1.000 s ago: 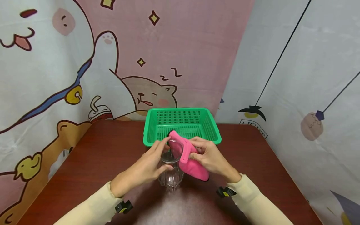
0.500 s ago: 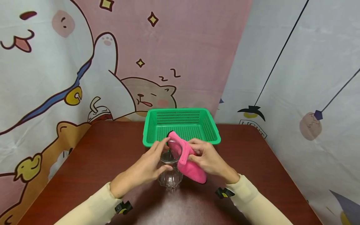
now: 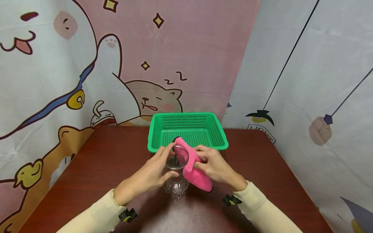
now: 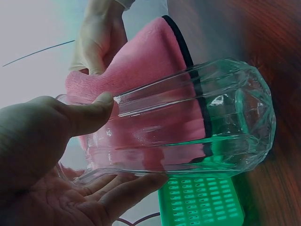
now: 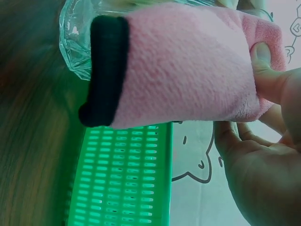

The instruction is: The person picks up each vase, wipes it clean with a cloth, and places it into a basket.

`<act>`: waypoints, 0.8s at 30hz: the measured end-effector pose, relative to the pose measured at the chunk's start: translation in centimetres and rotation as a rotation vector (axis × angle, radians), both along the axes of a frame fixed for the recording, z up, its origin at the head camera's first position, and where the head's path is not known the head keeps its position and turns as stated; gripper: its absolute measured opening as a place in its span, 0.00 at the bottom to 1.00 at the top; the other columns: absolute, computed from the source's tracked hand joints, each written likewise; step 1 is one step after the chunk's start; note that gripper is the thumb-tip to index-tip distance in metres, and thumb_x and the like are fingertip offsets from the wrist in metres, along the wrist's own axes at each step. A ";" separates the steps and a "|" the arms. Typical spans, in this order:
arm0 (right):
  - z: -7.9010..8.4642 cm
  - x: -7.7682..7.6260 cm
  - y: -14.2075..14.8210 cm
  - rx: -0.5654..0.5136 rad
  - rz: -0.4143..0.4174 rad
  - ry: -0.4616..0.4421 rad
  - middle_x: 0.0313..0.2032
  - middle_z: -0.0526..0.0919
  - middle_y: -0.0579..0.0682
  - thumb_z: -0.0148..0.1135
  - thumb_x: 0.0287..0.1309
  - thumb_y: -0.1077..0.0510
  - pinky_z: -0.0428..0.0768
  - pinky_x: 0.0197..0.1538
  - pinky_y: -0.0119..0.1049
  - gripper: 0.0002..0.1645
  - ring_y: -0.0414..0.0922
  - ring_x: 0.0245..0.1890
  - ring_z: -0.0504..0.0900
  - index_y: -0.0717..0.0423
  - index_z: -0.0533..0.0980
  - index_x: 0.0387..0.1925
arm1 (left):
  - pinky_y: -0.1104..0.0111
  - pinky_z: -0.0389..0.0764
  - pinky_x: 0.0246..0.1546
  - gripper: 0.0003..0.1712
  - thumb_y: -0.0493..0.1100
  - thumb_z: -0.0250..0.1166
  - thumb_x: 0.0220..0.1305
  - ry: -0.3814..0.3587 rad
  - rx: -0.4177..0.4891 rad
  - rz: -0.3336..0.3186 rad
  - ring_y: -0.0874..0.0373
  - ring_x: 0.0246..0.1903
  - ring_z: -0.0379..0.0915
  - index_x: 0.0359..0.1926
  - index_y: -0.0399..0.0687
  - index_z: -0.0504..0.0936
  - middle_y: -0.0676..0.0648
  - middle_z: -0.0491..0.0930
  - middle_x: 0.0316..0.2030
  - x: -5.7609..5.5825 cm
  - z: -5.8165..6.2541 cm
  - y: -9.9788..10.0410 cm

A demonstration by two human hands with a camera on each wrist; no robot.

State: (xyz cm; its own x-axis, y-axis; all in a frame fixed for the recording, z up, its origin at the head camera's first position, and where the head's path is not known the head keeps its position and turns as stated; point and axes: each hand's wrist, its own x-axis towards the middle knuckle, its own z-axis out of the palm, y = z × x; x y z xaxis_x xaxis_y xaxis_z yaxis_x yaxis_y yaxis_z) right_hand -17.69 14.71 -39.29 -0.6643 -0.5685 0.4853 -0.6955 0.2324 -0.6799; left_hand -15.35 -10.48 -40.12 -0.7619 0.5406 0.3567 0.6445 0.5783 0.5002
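My left hand point(image 3: 151, 170) grips a clear ribbed glass point(image 3: 176, 186) near its rim, thumb on the near side and fingers on the far side. The faceted base of the glass point(image 4: 258, 113) points down toward the table. In my right hand point(image 3: 215, 163), a pink cloth point(image 3: 199, 179) with black edging is pinched between thumb and fingers. The cloth point(image 4: 146, 56) lies against the glass's right side and up over its rim; whether any of it is tucked inside, I cannot tell. Its folded end point(image 5: 183, 70) hangs beside the glass.
Behind both hands a green perforated basket point(image 3: 186, 114) stands on the dark red-brown table point(image 3: 116, 149). A printed cartoon curtain point(image 3: 204, 58) closes off the back and sides. A strap with a black piece point(image 3: 127, 215) sits at each cuff.
My right hand has shifted slightly left, and the cloth's hanging end has swung a little left and down. The left hand and the glass stay nearly still.
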 end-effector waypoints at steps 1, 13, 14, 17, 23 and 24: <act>-0.3 -0.1 0.0 0.006 -0.004 0.013 0.43 0.81 0.49 0.70 0.54 0.66 0.81 0.41 0.37 0.07 0.48 0.48 0.76 0.53 0.85 0.35 | 0.66 0.77 0.47 0.57 0.57 0.70 0.55 0.002 0.003 -0.003 0.55 0.54 0.72 0.75 0.47 0.46 0.45 0.67 0.55 0.0 0.0 0.0; -3.4 -1.9 0.7 0.182 -0.007 0.097 0.48 0.77 0.37 0.69 0.57 0.51 0.77 0.49 0.34 0.10 0.38 0.52 0.74 0.34 0.84 0.41 | 0.70 0.76 0.46 0.58 0.56 0.72 0.53 0.003 0.001 0.010 0.66 0.53 0.70 0.76 0.56 0.46 0.48 0.67 0.54 0.0 0.0 0.0; -3.5 -1.9 0.7 0.194 -0.004 0.101 0.48 0.77 0.38 0.69 0.57 0.51 0.77 0.49 0.34 0.10 0.38 0.52 0.74 0.34 0.84 0.41 | 0.71 0.76 0.46 0.58 0.55 0.73 0.53 -0.001 0.003 0.010 0.66 0.54 0.70 0.76 0.56 0.45 0.49 0.67 0.54 0.0 0.0 0.0; -3.6 -1.9 0.7 0.230 -0.002 0.114 0.48 0.77 0.38 0.70 0.57 0.52 0.76 0.50 0.34 0.08 0.38 0.51 0.74 0.36 0.84 0.40 | 0.70 0.75 0.48 0.59 0.52 0.74 0.53 -0.009 0.014 0.008 0.66 0.56 0.69 0.76 0.60 0.44 0.49 0.67 0.54 0.0 0.0 0.0; -4.2 -1.9 0.8 0.302 -0.018 0.135 0.46 0.76 0.38 0.72 0.55 0.57 0.76 0.49 0.33 0.09 0.37 0.49 0.75 0.38 0.84 0.36 | 0.69 0.76 0.45 0.58 0.51 0.75 0.53 -0.008 0.017 0.013 0.65 0.48 0.73 0.75 0.60 0.45 0.49 0.67 0.54 -0.1 -0.1 0.0; -4.3 -1.9 0.8 0.316 -0.021 0.136 0.45 0.76 0.38 0.72 0.54 0.57 0.76 0.49 0.33 0.09 0.36 0.49 0.75 0.38 0.84 0.35 | 0.70 0.76 0.43 0.58 0.51 0.75 0.53 -0.012 0.015 0.015 0.65 0.45 0.73 0.75 0.60 0.45 0.49 0.67 0.53 -0.1 0.0 0.0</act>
